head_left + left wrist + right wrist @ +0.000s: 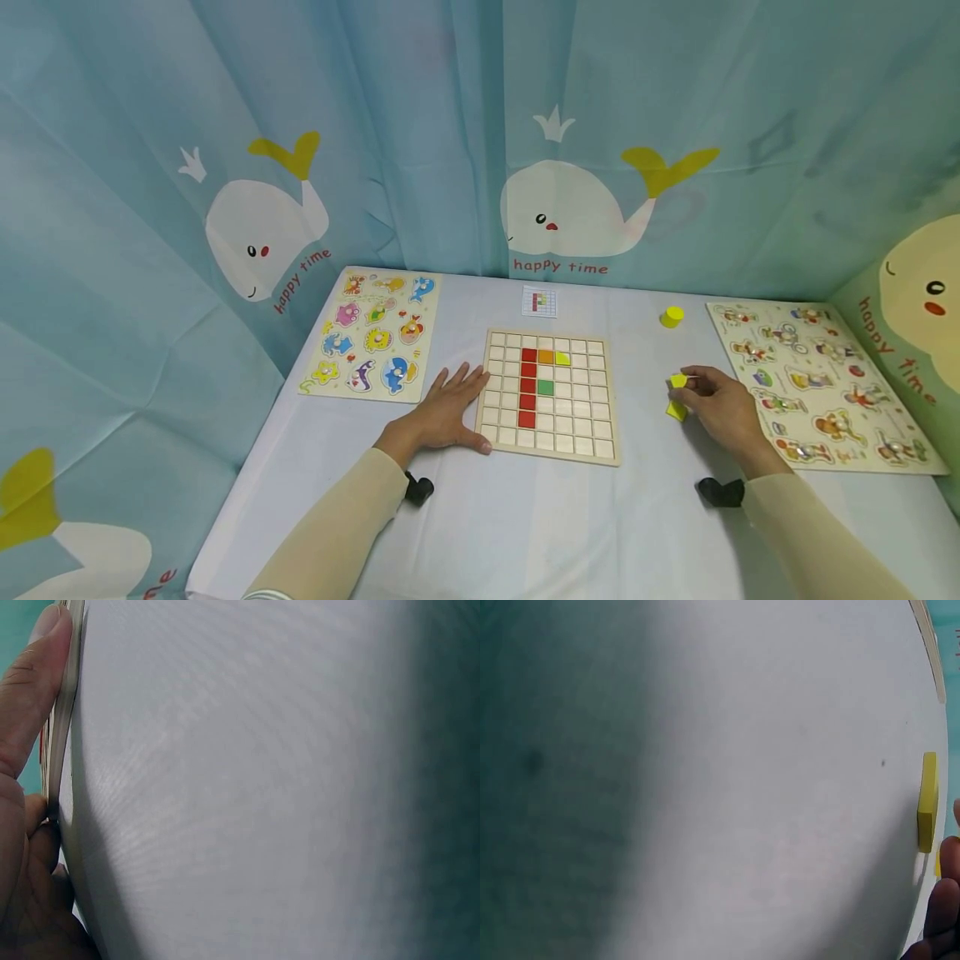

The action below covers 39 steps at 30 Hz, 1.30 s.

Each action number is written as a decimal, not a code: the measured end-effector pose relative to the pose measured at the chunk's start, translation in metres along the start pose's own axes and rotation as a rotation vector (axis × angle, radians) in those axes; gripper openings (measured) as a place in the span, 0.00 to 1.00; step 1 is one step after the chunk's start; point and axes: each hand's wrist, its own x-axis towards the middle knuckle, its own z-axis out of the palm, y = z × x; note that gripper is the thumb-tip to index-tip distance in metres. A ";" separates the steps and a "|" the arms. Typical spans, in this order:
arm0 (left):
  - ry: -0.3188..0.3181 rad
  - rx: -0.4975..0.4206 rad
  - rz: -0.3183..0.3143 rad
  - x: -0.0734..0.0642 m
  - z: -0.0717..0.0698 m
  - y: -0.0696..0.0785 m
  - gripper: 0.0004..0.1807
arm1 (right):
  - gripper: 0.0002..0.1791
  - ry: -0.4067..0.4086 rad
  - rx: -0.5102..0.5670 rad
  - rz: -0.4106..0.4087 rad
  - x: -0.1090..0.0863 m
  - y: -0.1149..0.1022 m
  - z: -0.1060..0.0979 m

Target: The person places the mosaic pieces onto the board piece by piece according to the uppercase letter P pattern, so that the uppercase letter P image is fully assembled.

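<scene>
A square wooden grid board [550, 460] lies in the middle of the table, with red, orange, green and yellow squares set in some cells. My left hand [442, 412] is spread along its left side, thumb and fingers at the edge; in the left wrist view the thumb [37, 682] lies against the board's side. Right of the board, my right hand [720, 408] pinches a small yellow block [678, 381] at its fingertips. Just below it another yellow block [677, 410] lies on the cloth. The right wrist view shows this lower yellow block [928, 802] beside the curled fingers [945, 907].
A yellow cylinder [672, 317] stands farther back. A small card [540, 302] with a coloured grid pattern lies behind the board. A sea-animal peg puzzle [375, 333] is at the left, and a puzzle of figures [825, 383] at the right, near the right hand. Curtains enclose the table.
</scene>
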 end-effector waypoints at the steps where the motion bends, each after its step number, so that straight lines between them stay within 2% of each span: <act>1: -0.001 0.002 0.000 0.000 0.000 0.000 0.72 | 0.28 0.003 0.000 -0.010 -0.001 -0.001 0.000; 9: 0.002 -0.003 0.000 -0.002 -0.002 0.003 0.71 | 0.24 0.084 0.038 -0.113 -0.006 -0.025 0.008; 18: 0.000 0.000 0.001 -0.002 -0.002 0.002 0.71 | 0.22 0.141 0.084 -0.215 -0.012 -0.058 0.037; 28: -0.003 0.015 -0.007 -0.001 -0.001 0.003 0.71 | 0.22 0.064 0.174 -0.253 -0.020 -0.084 0.064; 39: -0.005 0.013 -0.005 -0.002 -0.003 0.004 0.71 | 0.21 -0.006 0.192 -0.271 -0.023 -0.099 0.085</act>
